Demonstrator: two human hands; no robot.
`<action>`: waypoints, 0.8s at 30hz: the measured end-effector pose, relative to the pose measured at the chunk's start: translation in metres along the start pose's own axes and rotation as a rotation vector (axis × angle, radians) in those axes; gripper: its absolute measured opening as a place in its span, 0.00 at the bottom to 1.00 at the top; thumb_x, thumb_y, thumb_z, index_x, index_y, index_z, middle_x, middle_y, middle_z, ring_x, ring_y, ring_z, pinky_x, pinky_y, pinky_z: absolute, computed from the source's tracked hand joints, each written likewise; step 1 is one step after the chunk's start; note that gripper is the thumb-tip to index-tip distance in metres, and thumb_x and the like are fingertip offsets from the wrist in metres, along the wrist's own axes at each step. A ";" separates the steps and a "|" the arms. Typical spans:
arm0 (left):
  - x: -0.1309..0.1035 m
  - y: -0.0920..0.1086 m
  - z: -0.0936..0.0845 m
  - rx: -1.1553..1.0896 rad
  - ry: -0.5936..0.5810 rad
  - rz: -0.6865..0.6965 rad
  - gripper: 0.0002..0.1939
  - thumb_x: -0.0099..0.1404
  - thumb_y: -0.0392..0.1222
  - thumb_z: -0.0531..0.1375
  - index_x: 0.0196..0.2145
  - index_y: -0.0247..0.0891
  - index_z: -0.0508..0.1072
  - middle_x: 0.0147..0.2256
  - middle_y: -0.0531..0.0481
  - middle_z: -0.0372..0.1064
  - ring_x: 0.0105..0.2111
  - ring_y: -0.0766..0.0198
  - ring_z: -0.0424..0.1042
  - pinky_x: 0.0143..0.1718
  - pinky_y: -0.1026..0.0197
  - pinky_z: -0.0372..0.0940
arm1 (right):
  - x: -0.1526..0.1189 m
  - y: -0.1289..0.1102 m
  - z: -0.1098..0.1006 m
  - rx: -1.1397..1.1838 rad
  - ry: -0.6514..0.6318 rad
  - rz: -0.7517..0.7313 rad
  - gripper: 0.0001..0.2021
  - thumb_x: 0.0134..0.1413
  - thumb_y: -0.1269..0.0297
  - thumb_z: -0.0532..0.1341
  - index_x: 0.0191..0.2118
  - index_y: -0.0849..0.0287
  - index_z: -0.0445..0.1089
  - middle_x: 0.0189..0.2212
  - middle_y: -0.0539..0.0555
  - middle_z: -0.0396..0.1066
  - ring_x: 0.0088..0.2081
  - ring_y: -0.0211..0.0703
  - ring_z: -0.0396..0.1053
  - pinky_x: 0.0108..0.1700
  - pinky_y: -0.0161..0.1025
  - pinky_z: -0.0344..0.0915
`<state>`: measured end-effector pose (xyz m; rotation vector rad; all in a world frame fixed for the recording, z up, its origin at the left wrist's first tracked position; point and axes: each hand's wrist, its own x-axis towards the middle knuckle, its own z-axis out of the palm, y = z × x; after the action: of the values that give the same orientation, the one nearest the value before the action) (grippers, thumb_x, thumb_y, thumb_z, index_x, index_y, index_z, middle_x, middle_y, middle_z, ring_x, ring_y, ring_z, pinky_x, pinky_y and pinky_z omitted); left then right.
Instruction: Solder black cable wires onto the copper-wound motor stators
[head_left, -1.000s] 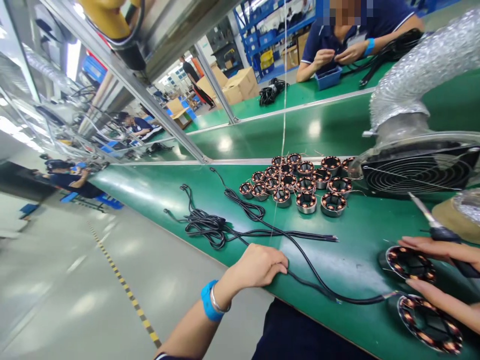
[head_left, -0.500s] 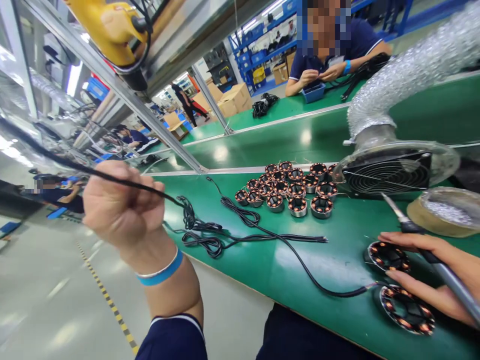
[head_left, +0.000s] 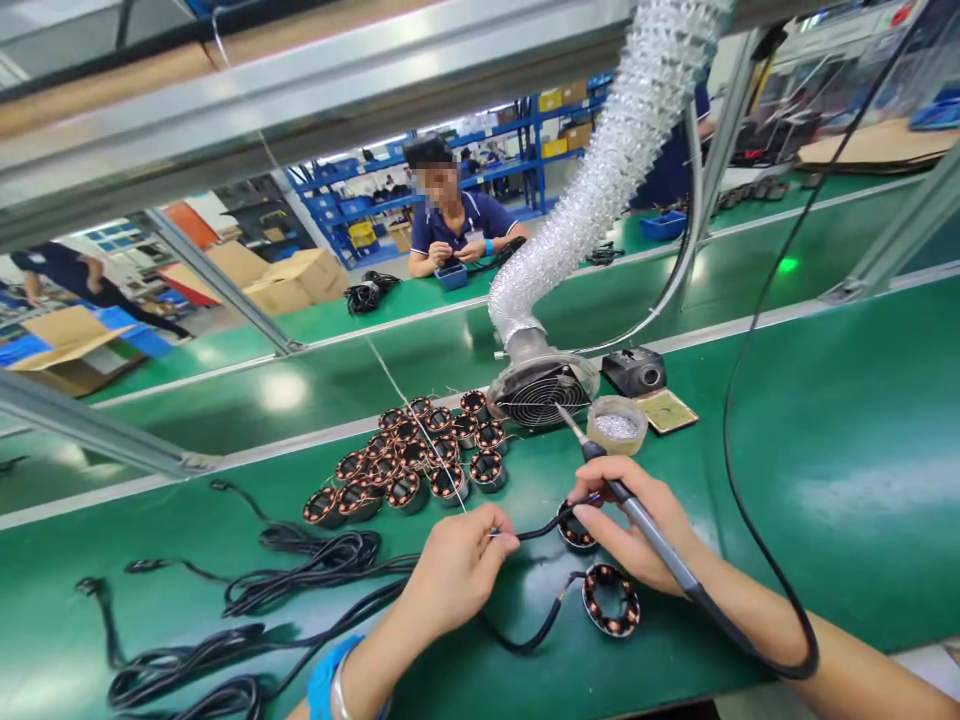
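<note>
My left hand (head_left: 461,560) pinches a thin pale solder wire that runs up to the left; a black cable (head_left: 536,530) also passes at its fingertips. My right hand (head_left: 637,515) holds a soldering iron (head_left: 652,540), its tip pointing up and left, and its thumb and finger meet at the cable's end. Under these fingers lies a wound copper stator (head_left: 576,528), partly covered. Another stator (head_left: 611,600) sits nearer, with a black cable (head_left: 525,645) joined to it.
Several stators (head_left: 405,490) stand grouped behind my left hand. Coiled black cables (head_left: 300,580) lie left. A fan (head_left: 544,395) with a foil duct (head_left: 577,190), a solder tub (head_left: 616,425) and a sponge tray (head_left: 667,410) stand behind. A person (head_left: 457,225) sits across the bench.
The view has swung right. My left hand has come down from its raised position to the stators, beside my right hand. The thin wire now shows at my left fingers.
</note>
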<state>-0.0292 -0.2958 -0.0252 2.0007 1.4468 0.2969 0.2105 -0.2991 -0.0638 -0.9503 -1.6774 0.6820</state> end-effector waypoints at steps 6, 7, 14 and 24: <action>0.014 0.005 -0.009 -0.111 -0.003 0.136 0.16 0.71 0.46 0.50 0.34 0.37 0.73 0.27 0.52 0.67 0.28 0.64 0.63 0.32 0.62 0.55 | 0.006 -0.008 0.006 0.034 -0.066 -0.040 0.16 0.56 0.74 0.61 0.49 0.51 0.63 0.34 0.47 0.76 0.33 0.34 0.74 0.38 0.30 0.71; 0.019 0.005 -0.007 -0.186 0.019 0.196 0.18 0.72 0.49 0.48 0.35 0.37 0.73 0.31 0.50 0.70 0.31 0.63 0.65 0.35 0.62 0.57 | 0.009 -0.010 0.008 0.054 -0.092 -0.066 0.16 0.56 0.75 0.61 0.48 0.51 0.64 0.34 0.47 0.76 0.33 0.34 0.74 0.38 0.30 0.71; 0.045 -0.005 0.037 -1.039 -0.296 0.147 0.30 0.63 0.72 0.51 0.36 0.38 0.64 0.21 0.55 0.63 0.18 0.67 0.62 0.21 0.66 0.56 | 0.022 -0.014 0.019 -0.040 -0.128 -0.190 0.12 0.56 0.76 0.60 0.43 0.52 0.69 0.31 0.49 0.75 0.36 0.40 0.74 0.41 0.38 0.72; 0.045 0.003 0.051 -1.024 -0.064 0.168 0.24 0.66 0.66 0.55 0.34 0.39 0.61 0.20 0.62 0.47 0.18 0.72 0.45 0.19 0.67 0.44 | 0.015 -0.007 0.030 -0.027 0.108 0.004 0.14 0.55 0.70 0.63 0.47 0.52 0.65 0.28 0.46 0.72 0.26 0.36 0.72 0.29 0.32 0.71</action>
<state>0.0165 -0.2742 -0.0701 1.2480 0.7961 0.8380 0.1783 -0.2901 -0.0591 -0.9924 -1.5938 0.6018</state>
